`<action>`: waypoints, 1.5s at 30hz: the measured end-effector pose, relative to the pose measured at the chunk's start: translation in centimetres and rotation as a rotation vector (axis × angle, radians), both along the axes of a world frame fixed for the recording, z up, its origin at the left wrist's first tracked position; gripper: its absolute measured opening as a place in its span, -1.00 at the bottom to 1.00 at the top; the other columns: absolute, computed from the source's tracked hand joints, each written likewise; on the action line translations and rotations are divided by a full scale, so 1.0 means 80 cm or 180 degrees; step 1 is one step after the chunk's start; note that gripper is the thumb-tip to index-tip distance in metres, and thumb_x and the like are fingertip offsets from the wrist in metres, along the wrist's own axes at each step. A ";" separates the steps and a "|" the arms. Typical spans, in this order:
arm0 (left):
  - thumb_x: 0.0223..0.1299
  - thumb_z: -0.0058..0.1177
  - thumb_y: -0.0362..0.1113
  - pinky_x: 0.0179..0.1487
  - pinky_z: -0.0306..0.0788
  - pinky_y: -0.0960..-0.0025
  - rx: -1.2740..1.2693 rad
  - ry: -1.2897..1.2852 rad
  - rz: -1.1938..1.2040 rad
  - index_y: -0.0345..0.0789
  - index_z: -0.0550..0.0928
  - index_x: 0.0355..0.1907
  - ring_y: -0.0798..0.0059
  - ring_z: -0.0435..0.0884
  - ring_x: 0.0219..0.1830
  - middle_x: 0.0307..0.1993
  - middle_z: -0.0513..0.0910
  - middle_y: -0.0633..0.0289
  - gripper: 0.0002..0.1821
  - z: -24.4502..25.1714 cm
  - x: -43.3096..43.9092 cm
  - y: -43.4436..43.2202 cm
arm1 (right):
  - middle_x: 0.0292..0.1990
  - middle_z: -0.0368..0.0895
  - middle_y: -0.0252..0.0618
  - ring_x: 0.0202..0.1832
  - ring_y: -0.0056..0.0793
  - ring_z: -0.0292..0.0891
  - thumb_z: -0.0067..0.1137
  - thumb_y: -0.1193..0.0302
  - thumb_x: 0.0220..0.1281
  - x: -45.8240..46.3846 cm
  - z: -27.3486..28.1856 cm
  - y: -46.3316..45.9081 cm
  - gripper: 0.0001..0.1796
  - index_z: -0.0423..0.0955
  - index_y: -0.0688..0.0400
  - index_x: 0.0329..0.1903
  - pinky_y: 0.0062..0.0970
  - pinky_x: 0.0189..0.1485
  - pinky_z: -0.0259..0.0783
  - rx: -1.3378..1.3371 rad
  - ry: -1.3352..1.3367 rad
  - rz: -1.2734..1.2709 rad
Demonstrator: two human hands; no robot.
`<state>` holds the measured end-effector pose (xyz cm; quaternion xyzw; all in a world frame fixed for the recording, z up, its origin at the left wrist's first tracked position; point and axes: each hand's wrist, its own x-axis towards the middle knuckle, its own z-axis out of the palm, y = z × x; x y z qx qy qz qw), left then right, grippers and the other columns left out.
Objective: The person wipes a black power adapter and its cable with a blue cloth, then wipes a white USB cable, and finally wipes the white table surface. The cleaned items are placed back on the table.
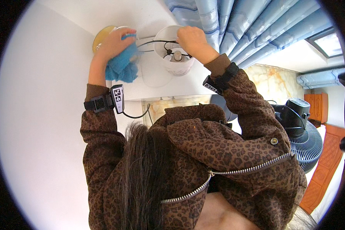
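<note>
A blue cloth [122, 67] hangs bunched from my left hand [115, 43], with its fingers closed around the upper part. My right hand [192, 40] grips the far right rim of a white cylindrical vessel [179, 69], possibly a lamp shade. Inside it are a black cable [169, 51] and a pale, rounded, bulb-like piece [177, 56]. The cylinder sits on a white tabletop [189, 86]. Behind my left hand a round gold-coloured object [105, 33] and something white are partly hidden.
A white wall [40, 115] rises close on the left. Blue curtains [247, 26] hang at the far right of the tabletop. A black electric fan [302, 138] stands to my right, with carved wooden furniture [322, 169] beyond it. A cable [136, 117] trails from my left wrist device.
</note>
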<state>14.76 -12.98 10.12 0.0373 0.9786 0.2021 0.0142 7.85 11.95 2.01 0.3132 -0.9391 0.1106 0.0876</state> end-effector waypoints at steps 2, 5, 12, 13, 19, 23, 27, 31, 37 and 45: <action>0.10 0.11 -0.17 0.14 0.39 0.30 -0.0058 -0.0261 0.0100 -0.28 0.52 0.14 0.16 0.55 0.07 0.05 0.58 0.00 -0.48 -0.033 0.010 -0.010 | -0.34 0.64 -0.06 -0.29 -0.06 0.60 0.20 0.34 0.06 0.000 -0.005 -0.007 -0.83 0.63 0.17 -0.36 -0.20 -0.23 0.52 -0.0442 0.0008 0.0280; 0.09 0.14 -0.16 0.19 0.36 0.27 0.0052 -0.0532 0.0048 -0.27 0.48 0.19 0.15 0.51 0.13 0.12 0.54 0.01 -0.43 -0.084 0.009 -0.021 | -0.35 0.64 -0.08 -0.27 -0.07 0.58 0.17 0.30 0.10 0.001 -0.014 -0.023 -0.81 0.64 0.14 -0.34 -0.17 -0.21 0.50 -0.0562 -0.0300 0.0399; 0.12 0.13 -0.16 0.12 0.39 0.22 0.0091 -0.0227 0.0260 -0.30 0.51 0.14 0.09 0.56 0.05 0.01 0.60 -0.03 -0.49 -0.149 -0.006 -0.021 | -0.39 0.64 -0.06 -0.29 -0.06 0.59 0.16 0.27 0.13 -0.002 -0.022 -0.027 -0.80 0.64 0.11 -0.36 -0.18 -0.21 0.50 -0.0196 -0.0566 0.0144; 0.12 0.13 -0.16 0.08 0.41 0.21 0.0167 -0.0159 0.0335 -0.31 0.53 0.11 0.08 0.59 -0.01 -0.05 0.62 -0.05 -0.51 -0.148 -0.008 -0.022 | -0.39 0.64 -0.05 -0.29 -0.06 0.59 0.17 0.27 0.12 -0.004 -0.020 -0.023 -0.81 0.64 0.12 -0.37 -0.18 -0.22 0.50 -0.0206 -0.0436 0.0104; 0.14 0.13 -0.18 -0.08 0.44 0.31 0.0421 0.0302 0.0265 -0.29 0.61 -0.09 0.25 0.63 -0.20 -0.24 0.67 0.07 -0.68 -0.106 -0.012 -0.017 | -0.39 0.64 -0.01 -0.27 -0.04 0.60 0.23 0.30 0.08 -0.004 -0.007 -0.003 -0.81 0.63 0.17 -0.41 -0.17 -0.23 0.51 -0.0122 -0.0157 0.0054; 0.16 0.13 -0.20 -0.12 0.43 0.38 0.0848 0.0482 -0.0033 -0.25 0.62 -0.16 0.36 0.60 -0.28 -0.31 0.66 0.16 -0.76 -0.076 -0.013 0.005 | -0.37 0.64 -0.01 -0.27 -0.04 0.60 0.25 0.31 0.06 -0.002 -0.008 0.002 -0.82 0.63 0.17 -0.37 -0.19 -0.22 0.51 -0.0076 -0.0083 0.0213; 0.17 0.12 -0.21 -0.07 0.43 0.36 0.0696 0.0361 -0.0239 -0.20 0.62 -0.09 0.33 0.61 -0.21 -0.26 0.67 0.18 -0.74 -0.065 -0.016 0.026 | -0.35 0.64 -0.01 -0.24 -0.04 0.59 0.22 0.30 0.08 -0.010 -0.013 0.007 -0.80 0.64 0.13 -0.28 -0.20 -0.19 0.51 -0.0004 0.0003 0.0477; 0.17 0.12 -0.22 -0.02 0.43 0.35 0.0461 0.0452 -0.0262 -0.14 0.57 0.07 0.28 0.60 -0.12 -0.16 0.65 0.16 -0.63 -0.068 -0.012 0.036 | -0.35 0.63 -0.01 -0.20 -0.04 0.58 0.15 0.26 0.12 -0.015 -0.010 0.016 -0.76 0.64 0.15 -0.28 -0.21 -0.16 0.51 -0.0640 -0.0190 0.0076; 0.17 0.12 -0.22 0.02 0.43 0.33 0.0603 0.0324 0.0147 -0.11 0.39 0.29 0.25 0.59 -0.09 -0.10 0.63 0.06 -0.42 -0.064 0.024 0.022 | -0.33 0.65 0.04 -0.23 -0.04 0.61 0.08 0.19 0.16 -0.013 0.014 0.055 -0.65 0.63 0.24 -0.32 -0.20 -0.16 0.53 -0.0691 -0.0175 -0.0741; 0.19 0.10 -0.24 -0.02 0.45 0.38 0.1132 0.0192 0.0857 -0.21 0.46 0.24 0.37 0.59 -0.18 -0.18 0.64 0.05 -0.48 -0.040 0.090 -0.017 | -0.45 0.65 0.09 -0.56 -0.38 0.61 -0.13 0.21 0.22 -0.015 0.005 0.065 -0.49 0.50 0.52 -0.32 -0.47 -0.54 0.57 -0.1243 -0.3487 -0.0606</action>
